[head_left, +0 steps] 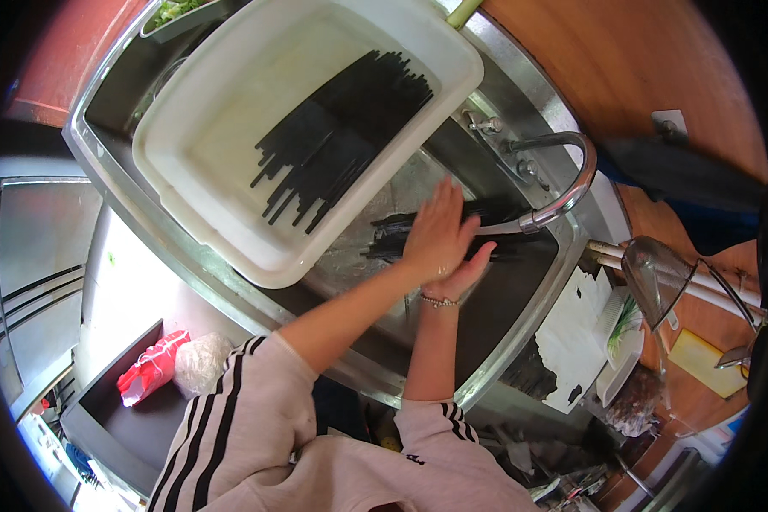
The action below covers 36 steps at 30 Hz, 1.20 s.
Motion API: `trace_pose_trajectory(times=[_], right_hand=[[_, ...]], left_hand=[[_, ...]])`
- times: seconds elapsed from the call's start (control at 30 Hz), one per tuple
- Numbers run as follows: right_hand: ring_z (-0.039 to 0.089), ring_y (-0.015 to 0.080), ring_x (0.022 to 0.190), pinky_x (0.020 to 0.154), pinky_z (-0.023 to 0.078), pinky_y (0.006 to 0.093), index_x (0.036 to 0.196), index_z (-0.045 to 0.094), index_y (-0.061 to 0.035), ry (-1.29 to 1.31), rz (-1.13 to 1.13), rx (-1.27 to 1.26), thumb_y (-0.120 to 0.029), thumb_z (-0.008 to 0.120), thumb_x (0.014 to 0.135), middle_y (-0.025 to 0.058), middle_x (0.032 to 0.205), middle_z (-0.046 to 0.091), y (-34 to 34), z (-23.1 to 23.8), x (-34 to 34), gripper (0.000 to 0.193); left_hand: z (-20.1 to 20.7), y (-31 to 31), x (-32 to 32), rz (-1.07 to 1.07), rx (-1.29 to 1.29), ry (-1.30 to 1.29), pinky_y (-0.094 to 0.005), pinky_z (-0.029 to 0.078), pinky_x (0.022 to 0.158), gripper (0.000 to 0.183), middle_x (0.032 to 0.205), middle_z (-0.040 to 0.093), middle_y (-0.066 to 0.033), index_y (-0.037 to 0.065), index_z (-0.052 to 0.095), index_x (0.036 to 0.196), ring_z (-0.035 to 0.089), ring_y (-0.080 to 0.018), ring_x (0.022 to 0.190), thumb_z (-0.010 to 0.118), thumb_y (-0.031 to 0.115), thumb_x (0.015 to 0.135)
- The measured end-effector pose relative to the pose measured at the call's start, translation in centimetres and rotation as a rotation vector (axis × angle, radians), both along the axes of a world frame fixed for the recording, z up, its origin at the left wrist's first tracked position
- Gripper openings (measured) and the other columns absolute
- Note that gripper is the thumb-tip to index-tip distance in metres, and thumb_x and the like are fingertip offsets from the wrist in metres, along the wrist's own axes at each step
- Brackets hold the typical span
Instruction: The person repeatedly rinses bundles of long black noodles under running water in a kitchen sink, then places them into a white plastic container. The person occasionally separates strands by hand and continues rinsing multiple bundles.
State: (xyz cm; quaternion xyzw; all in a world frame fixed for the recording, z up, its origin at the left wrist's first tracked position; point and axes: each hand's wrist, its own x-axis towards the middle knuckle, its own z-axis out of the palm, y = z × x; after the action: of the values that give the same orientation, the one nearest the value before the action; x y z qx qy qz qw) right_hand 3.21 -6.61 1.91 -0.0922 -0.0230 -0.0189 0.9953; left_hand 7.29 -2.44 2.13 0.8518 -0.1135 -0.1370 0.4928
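My left hand [438, 232] is stretched flat over the sink, its fingers together and pointing away from me. Its palm side lies against my right hand [464, 277], which wears a beaded bracelet at the wrist. The right hand's visible fingers are extended, the others hidden behind the left. Both hands are at the water stream [499, 229] from the curved metal faucet [584, 175], and hold nothing. Below them, thin black strips [388, 243] lie in the sink basin. Many more black strips [341, 128] lie side by side in water inside a large white tub [286, 271].
The tub rests across the left part of the metal sink [486, 375]. Right of it are a wire-handled strainer [648, 264], a white tray [620, 367], a yellow board [706, 363] and a plastic bag [636, 414]. A pink package [154, 367] lies lower left.
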Motion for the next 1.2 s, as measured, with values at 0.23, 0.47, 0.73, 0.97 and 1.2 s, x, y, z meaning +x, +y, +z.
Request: trace_pose_trajectory(times=[0.23,0.47,0.73,0.97,1.2], right_hand=[[0.041,0.0214,0.125,0.107,0.03,0.0403,0.132,0.044,-0.0044,0.508,-0.134,-0.405,-0.032,0.046,0.096,0.0086,0.134,0.047,-1.0,-1.5,2.5,0.045],[0.058,0.022,0.091,0.085,0.047,0.0409,0.101,0.053,-0.0055,0.655,-0.499,-0.456,-0.038,0.054,0.093,0.0088,0.096,0.061,-2.3,0.1,4.2,0.033],[0.05,0.0183,0.073,0.078,0.043,0.0392,0.085,0.05,-0.0091,0.547,-0.496,-0.738,-0.032,0.05,0.095,0.0059,0.073,0.053,0.3,1.8,3.5,0.025],[0.034,0.014,0.057,0.067,0.037,0.0325,0.068,0.039,-0.0091,0.225,0.061,-0.347,-0.038,0.046,0.096,0.0011,0.058,0.034,-3.5,-0.8,4.3,0.041],[0.06,0.0208,0.093,0.082,0.051,0.0346,0.101,0.055,-0.0022,0.458,0.043,-0.563,-0.031,0.049,0.096,0.0128,0.102,0.061,-2.4,-0.9,1.8,0.03]], left_hand=[[-2.7,1.7,0.0,-0.112,-0.131,-0.083,-0.0462,0.017,0.112,0.051,0.145,0.032,-0.0182,0.002,0.041,0.135,0.024,-0.0328,0.138,0.047,0.026,0.09],[-6.9,9.1,-1.1,0.611,-0.68,0.574,-0.0367,0.04,0.098,0.032,0.122,0.059,-0.0077,0.002,0.061,0.112,0.054,-0.0237,0.113,0.048,0.025,0.094],[-6.9,5.4,0.8,0.423,-1.518,1.255,-0.0358,0.046,0.085,0.034,0.106,0.063,-0.0064,0.005,0.061,0.107,0.057,-0.0198,0.097,0.05,0.034,0.094],[-4.4,8.4,2.1,-0.102,-0.791,0.938,-0.0225,0.042,0.068,0.028,0.089,0.059,-0.0009,0.007,0.058,0.097,0.054,-0.0092,0.085,0.062,0.033,0.088],[-2.8,6.8,-1.6,-0.289,-0.384,0.442,-0.03,0.045,0.059,0.042,0.075,0.058,-0.0058,0.001,0.053,0.101,0.057,-0.0126,0.067,0.075,0.027,0.075]])
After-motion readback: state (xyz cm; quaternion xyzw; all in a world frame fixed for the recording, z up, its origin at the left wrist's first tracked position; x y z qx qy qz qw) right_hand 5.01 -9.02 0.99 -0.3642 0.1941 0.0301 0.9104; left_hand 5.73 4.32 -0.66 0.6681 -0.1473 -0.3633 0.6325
